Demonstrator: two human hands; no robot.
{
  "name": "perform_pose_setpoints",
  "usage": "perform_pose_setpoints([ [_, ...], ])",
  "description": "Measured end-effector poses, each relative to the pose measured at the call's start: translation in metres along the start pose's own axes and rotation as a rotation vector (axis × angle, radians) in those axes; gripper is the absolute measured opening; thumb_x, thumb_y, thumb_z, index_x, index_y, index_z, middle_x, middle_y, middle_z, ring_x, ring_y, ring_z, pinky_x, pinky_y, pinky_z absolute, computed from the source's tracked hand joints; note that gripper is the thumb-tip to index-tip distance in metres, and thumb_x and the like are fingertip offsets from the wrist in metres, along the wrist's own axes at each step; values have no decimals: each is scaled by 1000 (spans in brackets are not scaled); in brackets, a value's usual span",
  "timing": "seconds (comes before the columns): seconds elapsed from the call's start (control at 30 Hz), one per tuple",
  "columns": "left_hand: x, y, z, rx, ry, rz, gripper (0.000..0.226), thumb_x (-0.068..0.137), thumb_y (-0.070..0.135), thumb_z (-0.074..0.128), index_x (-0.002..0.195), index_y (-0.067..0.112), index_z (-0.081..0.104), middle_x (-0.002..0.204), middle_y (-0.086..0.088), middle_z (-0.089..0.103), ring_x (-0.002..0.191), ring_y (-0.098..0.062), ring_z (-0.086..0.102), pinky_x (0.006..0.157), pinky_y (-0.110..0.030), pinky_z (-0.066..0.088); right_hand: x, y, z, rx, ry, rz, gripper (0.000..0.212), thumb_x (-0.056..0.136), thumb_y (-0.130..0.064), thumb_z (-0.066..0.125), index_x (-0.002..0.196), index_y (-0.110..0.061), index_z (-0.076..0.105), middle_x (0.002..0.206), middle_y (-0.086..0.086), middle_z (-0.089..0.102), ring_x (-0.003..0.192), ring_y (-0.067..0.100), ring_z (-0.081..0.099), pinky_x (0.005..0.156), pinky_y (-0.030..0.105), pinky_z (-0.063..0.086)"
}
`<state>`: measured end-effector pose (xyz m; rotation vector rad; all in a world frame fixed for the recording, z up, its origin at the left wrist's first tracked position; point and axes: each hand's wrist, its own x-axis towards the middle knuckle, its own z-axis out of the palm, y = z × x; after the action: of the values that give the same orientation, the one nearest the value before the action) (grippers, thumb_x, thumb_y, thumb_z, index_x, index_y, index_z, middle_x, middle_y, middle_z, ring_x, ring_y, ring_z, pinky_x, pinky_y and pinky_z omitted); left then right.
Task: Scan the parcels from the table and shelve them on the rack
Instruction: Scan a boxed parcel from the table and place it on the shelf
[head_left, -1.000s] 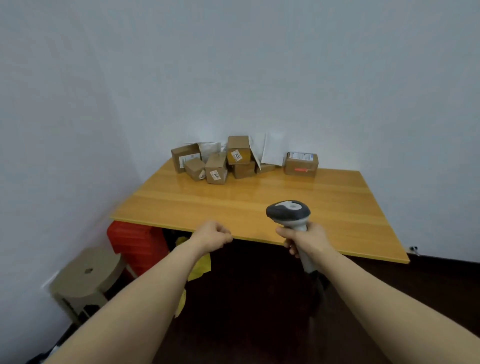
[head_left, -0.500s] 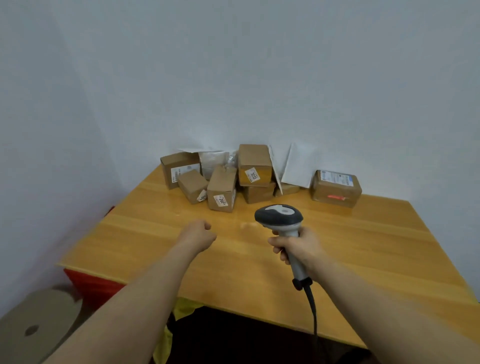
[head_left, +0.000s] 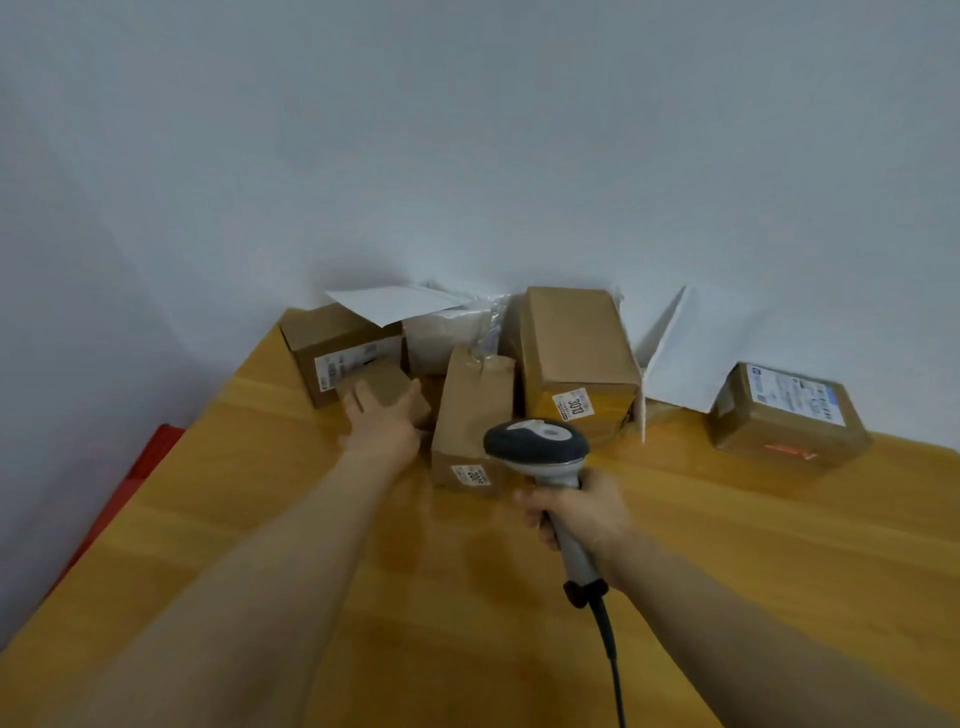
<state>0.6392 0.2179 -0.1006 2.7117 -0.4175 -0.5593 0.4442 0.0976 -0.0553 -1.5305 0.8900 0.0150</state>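
1. At the far edge of the wooden surface (head_left: 727, 571), against the pale wall, my parcels lie in a loose heap; the surface is glossy, honey-coloured and plank-grained.
2. Most parcels are plain brown cardboard boxes with sharp edges and tape seams. The tall box (head_left: 574, 353) carries a white label on a yellow patch, reading 3013.
3. The narrow upright box (head_left: 470, 415) stands just beside it, with crinkled clear tape on top and a small label near its base.
4. The left box (head_left: 337, 348) shows a printed label on its front face, and a white flat mailer (head_left: 395, 304) lies across its top.
5. Well apart at the right sits a squat box (head_left: 784, 415) with a large white and blue label and a red mark.
6. White soft mailers (head_left: 691, 353) lean against the wall between them.
7. My left hand (head_left: 384, 421) is spread open, fingers and thumb reaching round the small brown box (head_left: 387, 387); I cannot tell whether the grip has closed.
8. My right hand (head_left: 582, 514) is wrapped tight round the grey handle of the scanner (head_left: 537, 447), whose dark rounded head points towards the parcels and whose black cable trails down.
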Motion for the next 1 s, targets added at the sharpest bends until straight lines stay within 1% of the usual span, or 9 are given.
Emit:
perform_pose_setpoints([
  [0.1, 31, -1, 7, 50, -48, 5, 75, 93, 32, 57, 146, 54, 8, 155, -7, -26, 141, -37, -25, 111, -66, 13, 22, 1, 5, -20, 0, 34, 13, 77, -9, 75, 76, -8, 62, 54, 1, 62, 43, 12, 54, 45, 25, 47],
  [0.23, 60, -2, 20, -18, -11, 11, 49, 98, 45, 39, 144, 46, 23, 156, -5, -24, 142, -39, -22, 111, -68, 12, 38, 6, 7, -39, -34, 56, 14, 78, -11, 75, 81, -8, 62, 53, -1, 64, 43, 8, 56, 44, 21, 47],
  [0.43, 49, -14, 37, -100, 71, -89, 41, 88, 31, 58, 125, 32, 39, 157, -9, -9, 144, -36, -6, 106, -65, 22, 36, 12, 5, -60, -65, 83, 14, 79, -9, 74, 82, -7, 60, 51, -2, 63, 41, 8, 55, 43, 20, 47],
  [0.53, 17, -37, 47, -118, 96, -106, 78, 81, 36, 64, 141, 43, 14, 156, -6, -13, 144, -36, 1, 109, -62, 22, 23, 9, 2, -88, -108, 69, 14, 80, -9, 74, 82, -6, 61, 55, 1, 63, 41, 9, 55, 44, 21, 47],
  [0.63, -25, -53, 45, -331, 116, -346, 116, 72, 48, 74, 146, 38, -14, 155, -14, -8, 142, -39, 6, 112, -56, 24, 3, 7, -3, -98, -160, 36, 13, 81, -8, 73, 84, -3, 62, 60, 5, 64, 44, 13, 54, 46, 24, 48],
  [0.7, -55, -65, 40, -609, 135, -516, 119, 66, 38, 82, 149, 23, -2, 148, -20, 22, 133, -41, 30, 104, -53, 39, -16, 7, -8, -94, -188, 12, 12, 81, -6, 72, 87, 0, 64, 60, 6, 64, 46, 15, 54, 48, 27, 47],
  [0.8, -112, -75, 28, -1136, 21, -576, 95, 70, 21, 79, 144, 8, 21, 124, -28, 55, 105, -41, 59, 87, -57, 52, -53, 14, -19, -94, -251, -47, 13, 83, -6, 72, 89, 3, 65, 61, 9, 64, 46, 17, 54, 48, 27, 46],
  [0.93, -205, -49, 17, -1382, -81, -401, 49, 76, 12, 66, 124, 14, 54, 110, -13, 64, 95, -34, 63, 70, -45, 56, -111, 31, -47, -97, -296, -114, 13, 82, -6, 73, 89, 0, 65, 60, 8, 64, 46, 17, 54, 49, 28, 47],
  [1.0, -254, -29, 18, -1397, -103, -294, 43, 74, 11, 65, 117, 16, 58, 111, -10, 63, 98, -31, 60, 69, -42, 54, -142, 40, -66, -90, -300, -152, 13, 81, -6, 74, 89, 0, 65, 59, 8, 64, 46, 17, 55, 49, 28, 47],
])
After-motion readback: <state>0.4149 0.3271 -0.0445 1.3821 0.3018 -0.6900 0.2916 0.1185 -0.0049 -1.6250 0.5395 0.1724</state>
